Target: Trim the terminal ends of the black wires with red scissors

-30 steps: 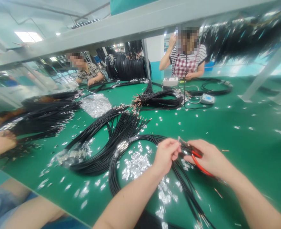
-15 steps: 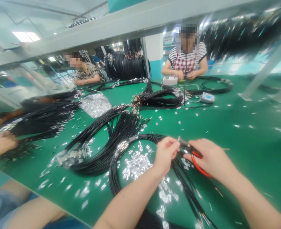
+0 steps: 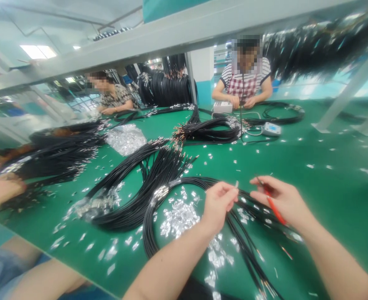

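As the right hand (image 3: 283,195) is drawing away, its fingers are loosely grasping red-handled pliers (image 3: 276,211), apparently leaving the small silvery piece (image 3: 237,183) alone for now; the left hand (image 3: 220,202) is pinching that piece near the coiled black cables (image 3: 147,227).

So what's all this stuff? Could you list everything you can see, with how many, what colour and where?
Table: one, green, across the view
Cable bundles: several, black, on the table
Foil-like pieces: too many to count, silvery, scattered
Clear bag: one, silvery contents, left of centre
Box: one, white, far side
Small device: one, white, right of the box
Frame: one, pale grey, overhead
Co-workers: two, patterned and striped tops, opposite
Neighbour's hand: one, left edge
Tool: one, red-handled, in the right hand
Left hand: one, bare, centre, pinching something pale-tipped
Right hand: one, bare, right of centre
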The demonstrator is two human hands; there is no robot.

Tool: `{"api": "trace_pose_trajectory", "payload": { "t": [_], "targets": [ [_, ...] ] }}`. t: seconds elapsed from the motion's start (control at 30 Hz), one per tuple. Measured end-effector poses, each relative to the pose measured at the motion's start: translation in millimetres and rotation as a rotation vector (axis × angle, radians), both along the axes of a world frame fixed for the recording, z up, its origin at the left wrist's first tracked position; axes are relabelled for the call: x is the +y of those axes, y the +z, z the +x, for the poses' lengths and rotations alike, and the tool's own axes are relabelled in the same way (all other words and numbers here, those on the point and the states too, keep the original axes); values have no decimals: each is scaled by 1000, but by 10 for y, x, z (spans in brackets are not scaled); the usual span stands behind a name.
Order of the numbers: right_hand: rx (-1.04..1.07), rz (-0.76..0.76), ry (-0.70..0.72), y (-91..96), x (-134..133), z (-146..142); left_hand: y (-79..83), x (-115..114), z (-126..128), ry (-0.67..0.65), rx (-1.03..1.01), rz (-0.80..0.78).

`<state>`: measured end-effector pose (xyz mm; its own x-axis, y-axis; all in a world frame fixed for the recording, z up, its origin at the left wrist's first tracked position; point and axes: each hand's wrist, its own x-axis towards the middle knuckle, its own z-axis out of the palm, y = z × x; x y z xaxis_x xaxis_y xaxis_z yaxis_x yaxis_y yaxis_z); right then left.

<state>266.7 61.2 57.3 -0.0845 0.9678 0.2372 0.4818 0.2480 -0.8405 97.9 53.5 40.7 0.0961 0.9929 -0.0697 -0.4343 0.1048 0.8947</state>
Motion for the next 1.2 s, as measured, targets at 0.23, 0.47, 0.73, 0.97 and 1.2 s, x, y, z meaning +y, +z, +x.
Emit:
{"api": "trace_pose_trajectory", "payload": {
  "t": [0.23, 0.47, 0.73, 0.97, 1.2],
  "targets": [
    [531, -112, -3, 32, -167, -334, -63, -80, 85, -71, 93, -17],
    [629, -196, 93, -34, -100, -301, -81, -21, 20, -359, -59, -130],
    [492, -176, -40, -70, -38, -247, -72, -60, 83, -146, 107, -43],
    [349, -48, -21, -42, -164, -356, -85, -38, 87, -8, 194, -1],
    [407, -102, 18, -84, -83, -292, -102, -35, 79, -116, 87, -42]
  ]
}}
